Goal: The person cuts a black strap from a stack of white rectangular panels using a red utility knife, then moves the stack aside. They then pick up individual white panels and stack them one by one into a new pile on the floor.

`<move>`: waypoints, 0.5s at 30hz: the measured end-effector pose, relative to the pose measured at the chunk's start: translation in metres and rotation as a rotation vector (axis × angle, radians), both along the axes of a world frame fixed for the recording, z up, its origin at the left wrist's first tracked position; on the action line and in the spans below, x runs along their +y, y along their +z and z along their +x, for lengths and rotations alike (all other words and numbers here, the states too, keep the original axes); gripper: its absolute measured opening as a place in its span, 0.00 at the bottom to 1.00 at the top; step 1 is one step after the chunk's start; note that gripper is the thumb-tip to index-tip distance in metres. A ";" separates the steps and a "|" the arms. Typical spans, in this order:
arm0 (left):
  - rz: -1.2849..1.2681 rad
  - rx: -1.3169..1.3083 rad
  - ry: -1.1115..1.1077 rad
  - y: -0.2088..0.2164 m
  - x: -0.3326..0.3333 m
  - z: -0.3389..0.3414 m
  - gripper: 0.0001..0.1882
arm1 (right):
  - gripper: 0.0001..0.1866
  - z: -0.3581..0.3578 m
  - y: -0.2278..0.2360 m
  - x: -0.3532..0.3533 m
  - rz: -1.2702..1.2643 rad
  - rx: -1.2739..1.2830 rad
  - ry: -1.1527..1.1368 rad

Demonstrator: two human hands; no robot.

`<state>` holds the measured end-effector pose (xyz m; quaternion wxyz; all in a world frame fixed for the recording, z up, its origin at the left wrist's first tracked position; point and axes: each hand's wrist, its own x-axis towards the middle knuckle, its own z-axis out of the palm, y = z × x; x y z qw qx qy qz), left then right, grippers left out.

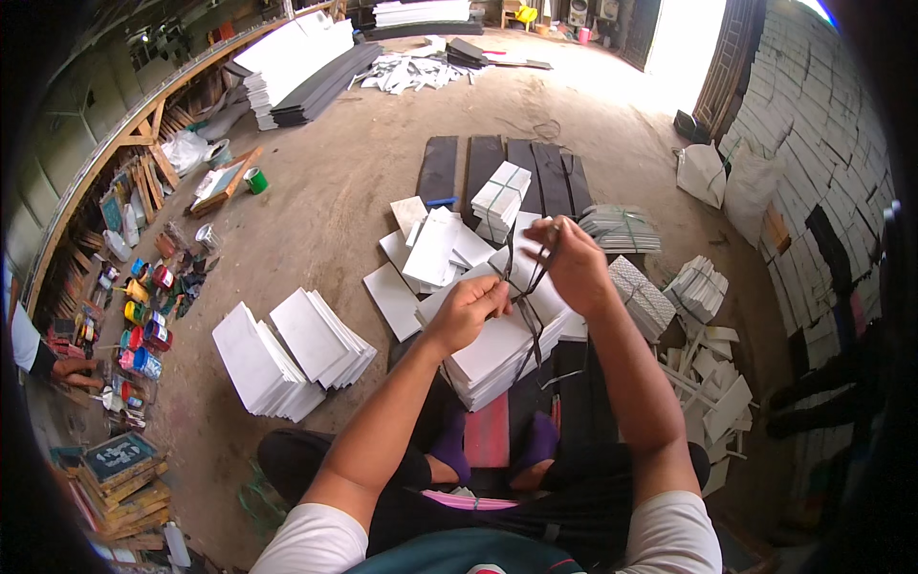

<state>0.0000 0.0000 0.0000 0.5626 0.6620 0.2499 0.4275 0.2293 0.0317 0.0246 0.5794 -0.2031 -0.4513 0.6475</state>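
Straight ahead of my feet sits a stack of white sheets (pixel 491 350), with black strapping (pixel 533 337) running over and around it. Above the stack, my left hand (pixel 475 304) is closed in a pinch on the dark strap. My right hand (pixel 571 263) is raised a little higher and farther to the right, its fingers curled round another stretch of that strap. Between the two hands the strap forms loose loops. Behind the stack lie loose white sheets (pixel 432 249) and a tied white bundle (pixel 500 201).
Two leaning piles of white sheets (pixel 256 359) stand on the floor at left. More tied bundles (pixel 620 228) and white offcuts (pixel 712 383) lie at right. Dark boards (pixel 440 177) lie under the work. Paint pots (pixel 148 364) line the left side. Another person's hand (pixel 78 373) shows at far left.
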 end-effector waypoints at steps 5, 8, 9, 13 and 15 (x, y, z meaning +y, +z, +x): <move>0.099 0.182 0.125 0.007 -0.011 0.007 0.22 | 0.12 -0.002 0.023 0.001 -0.195 -0.053 0.029; 0.090 0.150 0.168 0.004 -0.011 0.008 0.22 | 0.15 -0.010 0.032 0.002 -0.260 -0.239 -0.083; 0.082 0.174 0.169 0.004 -0.013 0.007 0.22 | 0.15 -0.008 0.029 0.005 -0.267 -0.282 -0.072; 0.105 0.236 0.205 0.004 -0.018 0.001 0.22 | 0.16 -0.009 0.027 0.020 -0.336 -0.297 -0.055; 0.108 0.225 0.246 0.008 -0.017 -0.002 0.21 | 0.16 -0.019 0.017 0.028 -0.306 -0.301 -0.121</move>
